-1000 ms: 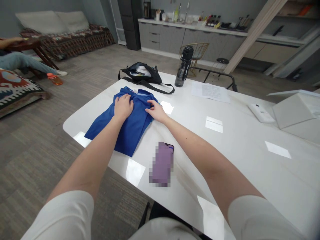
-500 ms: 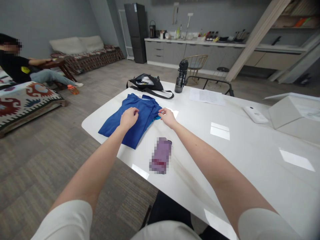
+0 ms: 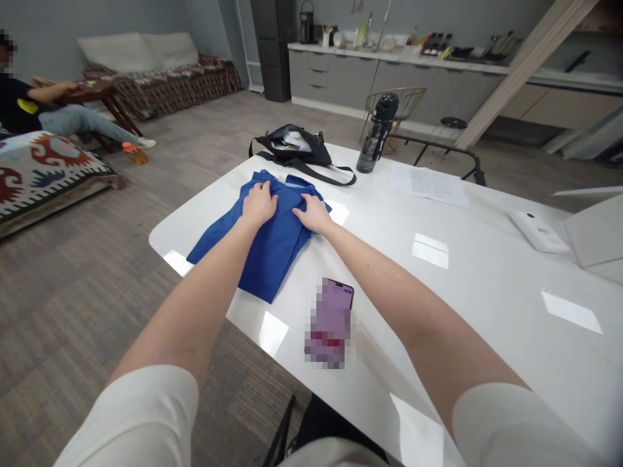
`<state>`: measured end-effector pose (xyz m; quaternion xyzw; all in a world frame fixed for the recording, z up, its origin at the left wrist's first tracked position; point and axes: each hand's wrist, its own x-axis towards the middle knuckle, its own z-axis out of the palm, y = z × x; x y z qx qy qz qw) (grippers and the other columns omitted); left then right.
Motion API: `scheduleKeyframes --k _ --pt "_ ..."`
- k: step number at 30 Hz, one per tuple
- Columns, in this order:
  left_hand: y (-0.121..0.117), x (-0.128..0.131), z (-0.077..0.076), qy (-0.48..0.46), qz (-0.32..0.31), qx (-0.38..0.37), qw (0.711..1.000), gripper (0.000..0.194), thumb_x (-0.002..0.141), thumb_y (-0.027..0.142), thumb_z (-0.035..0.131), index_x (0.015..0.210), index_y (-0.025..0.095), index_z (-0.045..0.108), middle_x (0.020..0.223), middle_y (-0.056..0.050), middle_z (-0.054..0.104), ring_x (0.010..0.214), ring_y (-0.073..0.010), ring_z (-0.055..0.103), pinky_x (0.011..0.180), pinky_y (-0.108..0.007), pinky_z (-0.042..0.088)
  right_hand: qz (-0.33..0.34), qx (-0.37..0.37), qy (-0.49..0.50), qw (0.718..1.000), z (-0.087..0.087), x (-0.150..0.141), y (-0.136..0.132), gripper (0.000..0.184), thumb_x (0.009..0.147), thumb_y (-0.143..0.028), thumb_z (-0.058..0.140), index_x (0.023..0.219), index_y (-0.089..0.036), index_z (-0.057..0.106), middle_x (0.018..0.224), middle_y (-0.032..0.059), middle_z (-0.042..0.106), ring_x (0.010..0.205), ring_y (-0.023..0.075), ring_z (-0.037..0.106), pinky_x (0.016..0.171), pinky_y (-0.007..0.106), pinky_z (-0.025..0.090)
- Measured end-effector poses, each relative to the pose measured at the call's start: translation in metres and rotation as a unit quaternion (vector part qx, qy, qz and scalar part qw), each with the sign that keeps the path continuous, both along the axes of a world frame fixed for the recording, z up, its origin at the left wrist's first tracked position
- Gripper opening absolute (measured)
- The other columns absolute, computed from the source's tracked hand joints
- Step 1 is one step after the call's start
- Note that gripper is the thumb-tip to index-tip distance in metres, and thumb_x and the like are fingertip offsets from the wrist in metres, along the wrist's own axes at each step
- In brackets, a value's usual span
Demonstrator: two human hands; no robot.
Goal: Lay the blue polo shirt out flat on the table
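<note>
Both hands, left hand [image 3: 259, 203] and right hand [image 3: 313, 213], lie flat, fingers spread, on the shirt [image 3: 263, 237] at the tabletop's [image 3: 477, 285] upper-left end.

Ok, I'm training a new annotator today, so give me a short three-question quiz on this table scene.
1. True or false: both hands rest on the blue garment.
2. Which lies nearest the table's near edge? A) black bag B) phone C) dark water bottle
3. Fill in: the printed sheet of paper lies to the ___ of the bottle in the picture.

Key:
1. True; the left hand and right hand both press on it.
2. B
3. right
</note>
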<state>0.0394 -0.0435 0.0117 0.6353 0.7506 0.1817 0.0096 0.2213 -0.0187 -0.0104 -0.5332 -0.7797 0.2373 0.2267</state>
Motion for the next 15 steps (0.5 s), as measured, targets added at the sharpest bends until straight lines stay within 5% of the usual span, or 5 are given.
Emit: scheduleKeyframes --k 8,15 --pt "0.009 0.001 -0.005 -0.024 0.051 0.056 0.997 0.032 0.098 0.031 0.041 0.114 0.021 0.067 0.124 -0.016 0.062 0.124 -0.0372 0.052 0.105 -0.053 0.041 -0.059 0.046 -0.014 0.997 -0.002 -0.012 0.015 0.02 0.094 -0.035 0.062 0.106 -0.02 0.066 0.125 0.0138 0.059 0.122 0.0361 0.05 0.102 0.059 0.042" --pt "-0.018 -0.008 0.013 -0.17 0.064 0.213 0.96 0.035 0.106 0.037 0.027 0.122 0.022 0.055 0.111 -0.008 0.062 0.11 -0.0245 0.06 0.101 -0.039 0.045 0.018 0.073 0.161 0.984 0.036 -0.01 -0.017 0.009 0.091 -0.029 0.059 0.095 -0.021 0.06 0.099 0.0034 0.064 0.101 0.0227 0.058 0.093 0.037 0.046"
